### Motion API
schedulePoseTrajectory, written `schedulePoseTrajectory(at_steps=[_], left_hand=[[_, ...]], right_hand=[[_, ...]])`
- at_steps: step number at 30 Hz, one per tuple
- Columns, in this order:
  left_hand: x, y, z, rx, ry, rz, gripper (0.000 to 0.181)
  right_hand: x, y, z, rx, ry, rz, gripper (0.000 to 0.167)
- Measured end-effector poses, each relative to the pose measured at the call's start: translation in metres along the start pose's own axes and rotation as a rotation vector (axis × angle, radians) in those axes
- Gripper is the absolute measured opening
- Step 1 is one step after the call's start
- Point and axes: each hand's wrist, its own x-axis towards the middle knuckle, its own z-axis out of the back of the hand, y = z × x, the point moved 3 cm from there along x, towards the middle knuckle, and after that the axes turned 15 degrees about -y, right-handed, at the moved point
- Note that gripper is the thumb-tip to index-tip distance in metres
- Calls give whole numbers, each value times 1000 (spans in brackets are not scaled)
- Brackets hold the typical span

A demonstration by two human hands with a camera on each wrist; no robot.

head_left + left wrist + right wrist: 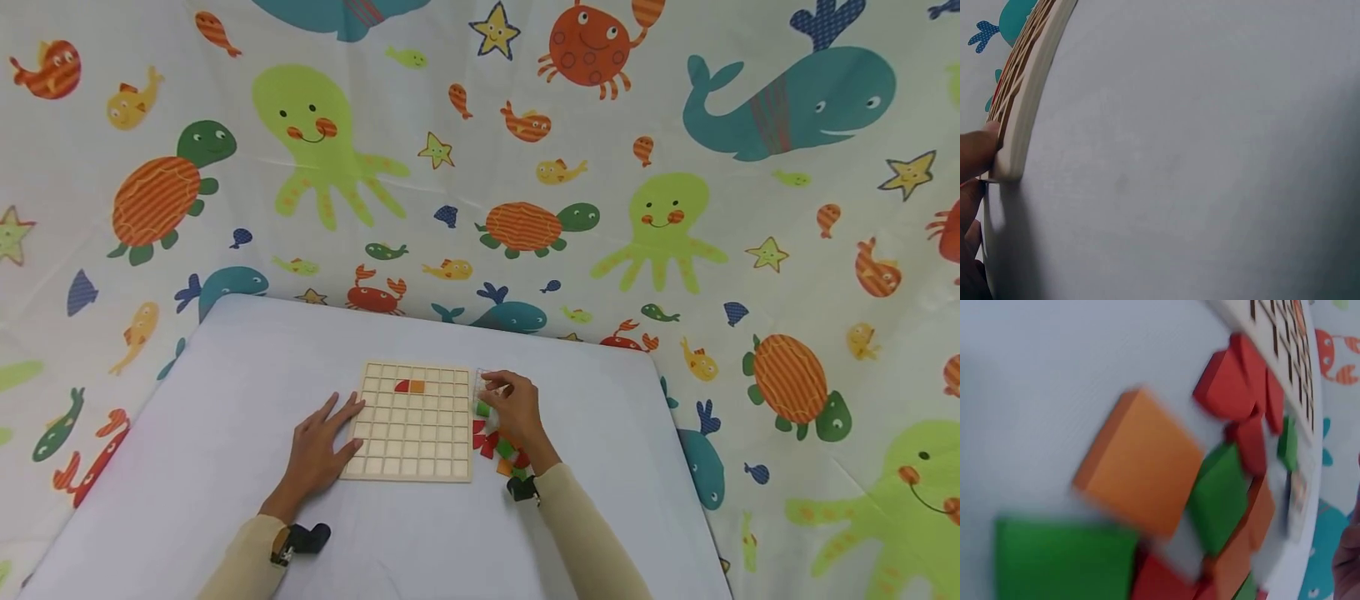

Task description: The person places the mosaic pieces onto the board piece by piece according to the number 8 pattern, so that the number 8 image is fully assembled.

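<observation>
Though the wooden board [420,429] carries many cells, only two hold blocks: a red quarter-round block [402,386] and an orange square block [417,387], side by side in the second row from its far rim. The work therefore looks barely begun, with the bare cells and a scatter of loose blocks left to deal with. That board lies well in from the left and right edges of the worktop [247,367]; the scatter sits by its right side, toward the worktop's right edge.

Fingers spread, the left hand [318,442] touches the board's left rim with thumb and forefinger. The right hand [513,412] is over the far end of the scatter, fingers bent; I cannot tell whether it pinches anything. Beneath it shows part of a pale, flat thing [1298,512], perhaps a card.

Pale, smooth wood makes up the board, divided by thin raised strips into small squares. Among the loose pieces, a big orange block [1141,462] has flat faces and crisp edges, a green block [1219,494] is equally thick, and a red block [1229,387] is partly curved. All look matte, probably painted wood. The worktop's white covering appears plain and smooth.
</observation>
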Motion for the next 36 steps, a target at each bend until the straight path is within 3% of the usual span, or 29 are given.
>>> schedulePoseTrajectory(at_steps=[8,14,18,24,36], left_hand=[[1,0,0,-3,30,19,67],[0,3,-1,-3,33,21,67],[0,4,-2,-5,26,13,66],[0,3,-2,-9,33,13,66],[-1,3,-3,-18,14,12,67]], right_hand=[[-8,-34,40,-113,-105,-105,30],[-9,-48,58,-214,-160,-216,25],[-12,-51,61,-283,-144,-268,25],[-17,-52,60,-343,-151,-279,19],[-14,-48,55,-264,-154,-271,9]])
